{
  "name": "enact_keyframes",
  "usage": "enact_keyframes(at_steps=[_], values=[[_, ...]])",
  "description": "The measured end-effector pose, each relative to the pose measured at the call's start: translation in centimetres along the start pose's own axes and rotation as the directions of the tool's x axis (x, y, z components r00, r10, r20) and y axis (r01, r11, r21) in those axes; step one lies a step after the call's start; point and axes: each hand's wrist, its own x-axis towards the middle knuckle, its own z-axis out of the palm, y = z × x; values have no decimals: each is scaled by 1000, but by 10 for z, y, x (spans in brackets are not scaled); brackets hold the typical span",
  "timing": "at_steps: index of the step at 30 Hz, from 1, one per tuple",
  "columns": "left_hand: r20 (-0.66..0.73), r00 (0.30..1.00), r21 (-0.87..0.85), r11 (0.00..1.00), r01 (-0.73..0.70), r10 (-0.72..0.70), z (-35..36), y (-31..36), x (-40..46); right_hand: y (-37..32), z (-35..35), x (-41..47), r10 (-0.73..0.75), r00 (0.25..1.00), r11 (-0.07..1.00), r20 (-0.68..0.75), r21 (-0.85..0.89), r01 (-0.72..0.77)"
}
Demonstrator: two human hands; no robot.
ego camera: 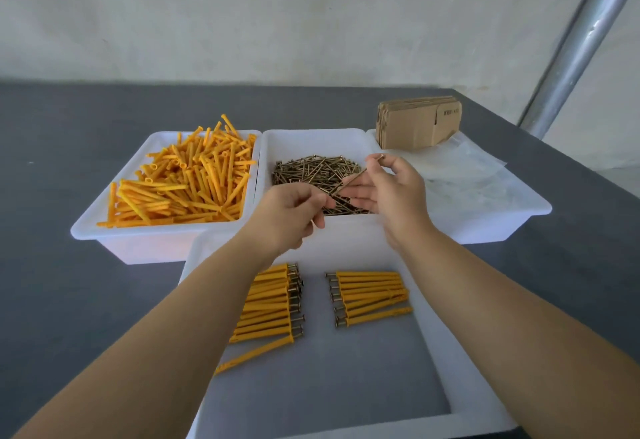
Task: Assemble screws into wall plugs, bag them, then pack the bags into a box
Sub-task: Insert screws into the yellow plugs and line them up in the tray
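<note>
A: Left tray [104, 227], white plastic: loose orange plugs [187, 178], ribbed tubes. Middle: thin brassy screws [311, 171].

B: Hands?

A: Left hand [291, 213], fingers curled, pinching a screw I think. Right hand [391, 189] pinches one screw [360, 173] at its head, other fingers spread. Best to carry one, point forward. Assembled sets [370, 296] lie in the near tray [433, 352].

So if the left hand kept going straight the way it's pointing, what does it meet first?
Most likely the right hand: the left hand points right and slightly away, toward its palm above the screw tray. Depth is unclear, so it might pass underneath.
</note>
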Motion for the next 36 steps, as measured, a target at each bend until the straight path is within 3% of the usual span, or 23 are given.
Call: enact_keyframes(at_steps=[15, 23, 28, 32, 36], values=[[30, 999, -85, 996, 15, -13, 5, -5, 1, 5, 3, -3, -66, 996, 990, 55, -120, 72], [28, 998, -116, 992, -52, 56, 2, -4, -2, 9, 7, -9, -212, 954, 909, 211, -315, 271], [106, 965, -207, 955, -214, 239, -1, 6, -5, 4, 7, -7, -172, 985, 947, 32, -271, 174], [263, 948, -158, 977, -141, 179, -4, 7, -7, 4, -3, 0, -168, 981, 953, -99, -271, 136], [379, 919, 54, 989, -137, 107, 7, 6, -11, 7, -1, 4, -147, 984, 951, -98, -289, 114]])
